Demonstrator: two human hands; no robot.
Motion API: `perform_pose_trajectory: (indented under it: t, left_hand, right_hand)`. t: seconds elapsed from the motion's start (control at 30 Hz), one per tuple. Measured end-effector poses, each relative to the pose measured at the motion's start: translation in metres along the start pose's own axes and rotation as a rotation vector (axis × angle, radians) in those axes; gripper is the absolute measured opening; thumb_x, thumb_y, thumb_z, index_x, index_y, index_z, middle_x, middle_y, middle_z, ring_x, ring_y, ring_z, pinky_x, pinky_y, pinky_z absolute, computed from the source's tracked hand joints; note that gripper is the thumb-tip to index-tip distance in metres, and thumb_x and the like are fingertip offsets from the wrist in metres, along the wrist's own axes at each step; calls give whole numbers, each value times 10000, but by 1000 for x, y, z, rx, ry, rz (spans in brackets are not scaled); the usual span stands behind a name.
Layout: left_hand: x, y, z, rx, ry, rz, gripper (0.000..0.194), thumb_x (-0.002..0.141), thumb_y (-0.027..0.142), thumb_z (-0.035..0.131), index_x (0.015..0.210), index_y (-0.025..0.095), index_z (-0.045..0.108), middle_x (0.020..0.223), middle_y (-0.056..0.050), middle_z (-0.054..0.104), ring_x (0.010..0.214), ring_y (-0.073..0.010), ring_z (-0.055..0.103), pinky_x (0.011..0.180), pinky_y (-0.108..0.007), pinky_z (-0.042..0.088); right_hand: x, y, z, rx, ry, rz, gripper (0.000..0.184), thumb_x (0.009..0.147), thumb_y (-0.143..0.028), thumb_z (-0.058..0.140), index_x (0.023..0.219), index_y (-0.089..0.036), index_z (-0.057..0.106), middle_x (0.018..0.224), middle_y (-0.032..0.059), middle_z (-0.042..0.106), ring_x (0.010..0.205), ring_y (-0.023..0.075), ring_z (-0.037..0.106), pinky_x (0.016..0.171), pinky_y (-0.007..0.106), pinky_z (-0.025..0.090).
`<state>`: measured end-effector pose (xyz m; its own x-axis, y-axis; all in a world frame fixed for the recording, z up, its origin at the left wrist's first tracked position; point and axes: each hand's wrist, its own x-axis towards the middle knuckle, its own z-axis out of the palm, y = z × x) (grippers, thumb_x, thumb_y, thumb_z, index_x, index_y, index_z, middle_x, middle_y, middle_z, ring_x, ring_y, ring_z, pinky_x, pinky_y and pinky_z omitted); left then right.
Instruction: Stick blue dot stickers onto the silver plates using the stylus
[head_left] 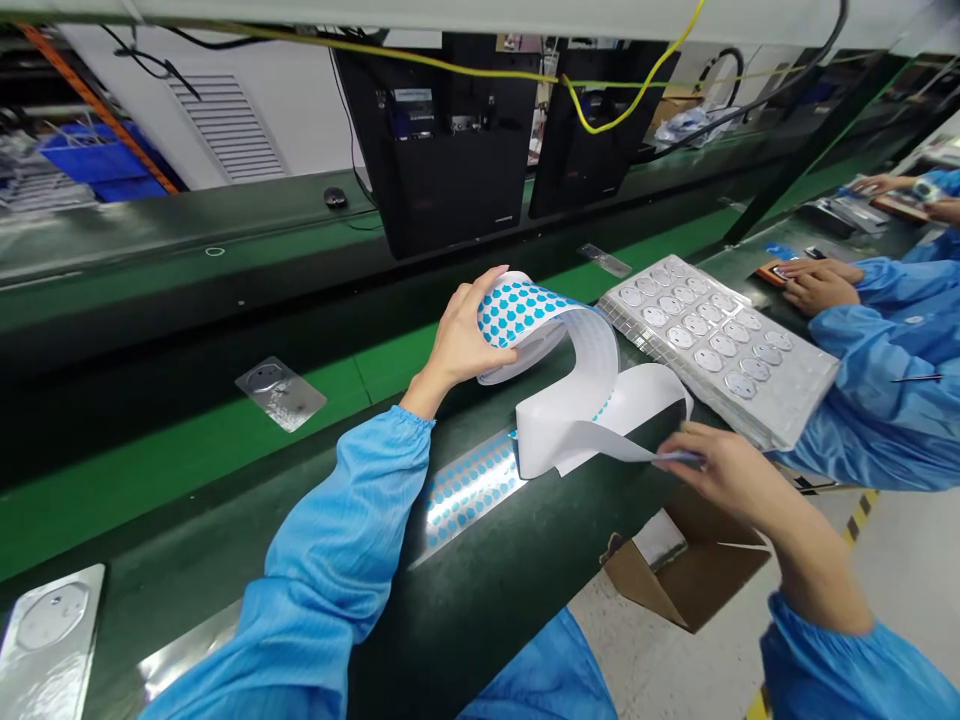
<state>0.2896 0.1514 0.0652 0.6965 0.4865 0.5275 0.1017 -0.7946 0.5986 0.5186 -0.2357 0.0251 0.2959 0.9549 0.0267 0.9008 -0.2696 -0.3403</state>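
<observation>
My left hand (469, 335) grips a roll of blue dot stickers (525, 310) on white backing, fingers over its top and thumb at the near side. From the roll a white backing strip (559, 430) loops down and curls over the dark bench. Its free end is pinched in my right hand (720, 470), near the bench's front edge. Flat on the bench under the loop lies a shiny clear strip with rows of blue dots (472, 490). My left sleeve partly covers another shiny sheet (191, 650).
A stack of trays with round silver parts (705, 330) stands right. Flat metallic plates lie on the bench (281, 390) and at lower left (52, 640). A cardboard box (686, 560) sits below the edge. Co-workers' hands (821, 285) are at far right. Black monitors (450, 150) stand behind.
</observation>
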Motion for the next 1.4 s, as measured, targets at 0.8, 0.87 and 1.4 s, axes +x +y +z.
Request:
perform_pose_trajectory:
  t: [0.8, 0.87, 1.4]
  left_hand:
    - [-1, 30, 12, 228, -443, -122, 1286, 801, 589, 980, 1865, 312, 310, 1853, -235, 295, 1669, -560, 371, 1295, -773, 418]
    - [-9, 34, 9, 254, -381, -53, 1273, 810, 687, 967, 1853, 295, 351, 1903, -254, 246, 1719, -603, 281, 1322, -818, 340]
    - [-70, 88, 41, 155, -793, 376, 390, 1191, 567, 630, 1242, 263, 870, 1031, -68, 887, 910, -262, 836, 654, -312, 464]
  right_hand:
    - [78, -149, 40, -108, -66, 126, 291, 1138, -432, 688, 1135, -182, 835, 1091, 140, 810, 1026, 332, 805, 852, 383, 541]
    - [81, -147, 44, -101, -121, 78, 191, 1142, -290, 648, 1123, -201, 816, 1069, 106, 792, 984, 286, 795, 811, 351, 505]
    - [17, -98, 36, 383, 240, -248, 270, 1199, -276, 534, 977, -254, 686, 801, 0, 679, 670, 176, 609, 659, 312, 467]
